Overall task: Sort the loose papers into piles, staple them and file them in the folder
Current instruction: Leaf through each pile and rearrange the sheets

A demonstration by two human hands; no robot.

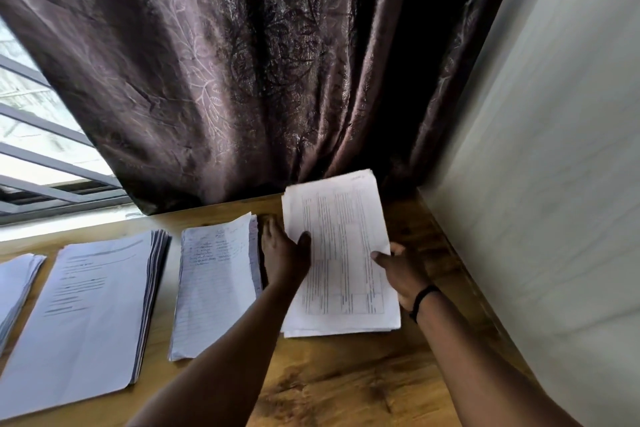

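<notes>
1. Both hands are holding the printed stack (341, 253) at the right end of the wooden counter (346, 378) — the left hand (284, 253) with its thumb laid over the left edge, the right hand (398, 270) pinching the right edge, thumb on top.
2. The stack's far end is lifting toward the curtain (242, 80); its near edge looks low by the counter, though contact is hard to judge.
3. Three sorted piles are lying to the left: a handwritten pile (214, 284) just beside, a typed pile (86, 315), and another pile (15, 284) at the frame's edge.
4. To square it well, I'd be tapping the near edge level — sheets are fanning there — before stapling.
5. No stapler or folder is showing.
</notes>
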